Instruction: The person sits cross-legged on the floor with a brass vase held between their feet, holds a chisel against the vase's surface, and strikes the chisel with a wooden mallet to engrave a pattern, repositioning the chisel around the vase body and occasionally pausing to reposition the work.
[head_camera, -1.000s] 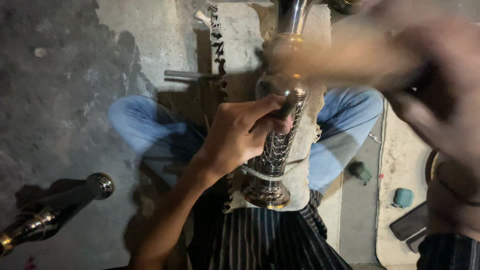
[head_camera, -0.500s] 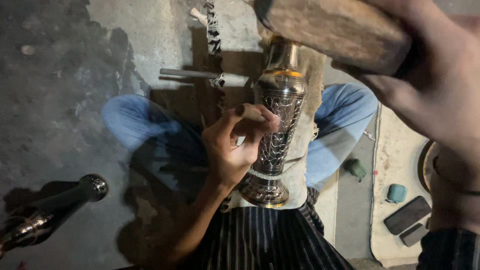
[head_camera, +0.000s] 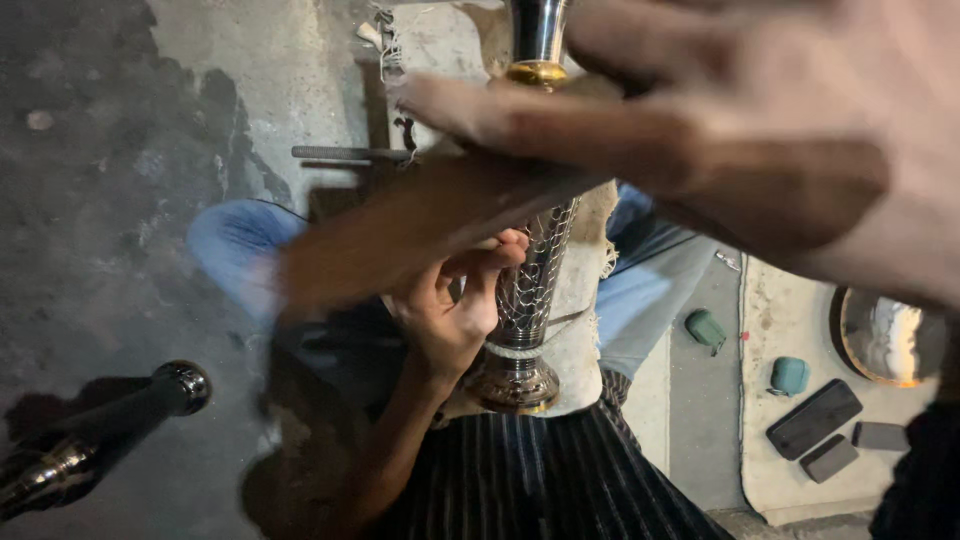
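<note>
An engraved silver vase (head_camera: 532, 285) with a gold band lies lengthwise on a pale cloth (head_camera: 585, 300) over my lap, its round foot (head_camera: 515, 385) towards me. My left hand (head_camera: 450, 305) rests against the vase's side with its fingers curled and pinched together. The small dark tool they held earlier is hidden now. My right hand (head_camera: 770, 150) fills the upper right, blurred and very close to the camera. It grips a wooden mallet (head_camera: 420, 225), which stretches as a brown blur across the vase, just above my left fingers.
A dark metal rod with a round knob (head_camera: 110, 425) lies on the concrete floor at lower left. A thin metal bar (head_camera: 345, 153) lies beyond my knee. At right are two small green cases (head_camera: 788, 375), dark flat rectangles (head_camera: 812, 418) and a shiny round dish (head_camera: 885, 335).
The mallet was raised at the top right half a second ago. It has since swung down and left across the vase, over my left fingers. The left hand stays on the vase.
</note>
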